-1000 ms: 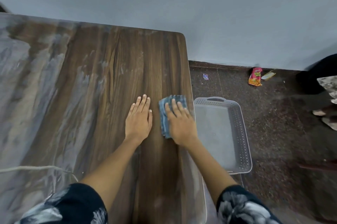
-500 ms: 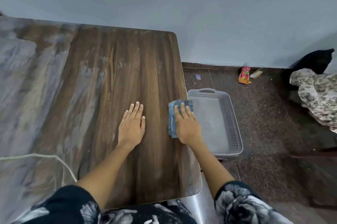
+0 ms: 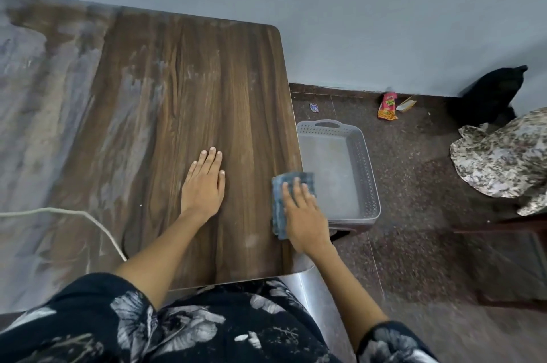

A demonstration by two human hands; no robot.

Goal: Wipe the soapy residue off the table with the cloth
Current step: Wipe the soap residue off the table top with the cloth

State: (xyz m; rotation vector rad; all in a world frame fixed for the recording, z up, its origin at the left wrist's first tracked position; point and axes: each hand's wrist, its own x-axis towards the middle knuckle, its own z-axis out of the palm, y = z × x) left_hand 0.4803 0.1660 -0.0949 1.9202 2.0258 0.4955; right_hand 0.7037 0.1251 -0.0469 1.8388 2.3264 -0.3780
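Right hand point(image 3: 305, 216) is flat on the cloth point(image 3: 288, 189), fingers straight and spread, pressing it down rather than gripping it, and the folded blue cloth sits right at the table's point(image 3: 183, 90) right edge, its far corner poking out past the rim over the grey tray point(image 3: 368, 173) on the floor below. The cloth's long side runs away from the person, along the table edge. Here's what matters for the coming stroke: the soapy residue point(image 3: 59, 102), that pale grey smear, lies well off to the left, covering the left part of the table, with the left hand point(image 3: 204, 188) between it and the cloth. That left hand is open too, palm down on bare dark wood, holding nothing, just bracing. So the right hand has the cloth but is the farther one from the smear; I'd say the next sweep has to travel left across the dry strip, and the bracing hand will need to shift out of the way.
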